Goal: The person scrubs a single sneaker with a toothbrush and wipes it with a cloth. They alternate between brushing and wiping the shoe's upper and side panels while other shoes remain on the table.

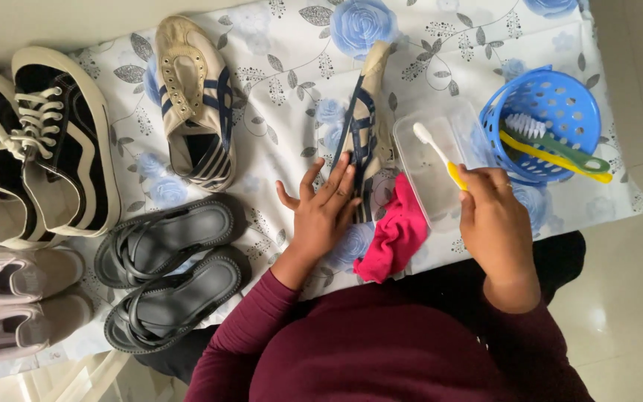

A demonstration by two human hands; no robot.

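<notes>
1. Cream sneaker with navy stripes (366,123), turned on its side, lies near the middle of the blue-rose floral cloth (284,82) in the head view. The left hand (325,208) rests flat on its lower end, fingers spread apart and pressing rather than gripping.
2. Right hand (494,219) has its fingers curled tight around the yellow handle of a white-headed toothbrush (434,152). The bristle end hangs over a clear plastic container (440,160) just beside the sneaker; what the container holds I cannot tell.
3. A pink rag (394,234) lies bunched between the sneaker and the container, touching the sneaker's lower end.
4. As a judgement, the scrubbing looks barely begun on this shoe: the brush is away from it, and its surface looks dull and soiled.
5. The matching sneaker (196,104) lies upright to the left, laces out, looking equally grubby.
6. Further left wait grey sandals (167,272), black-and-white sneakers (39,141) and pale shoes (20,305), none being handled.
7. A blue perforated basket (511,112) at the right holds more brushes (552,145).
</notes>
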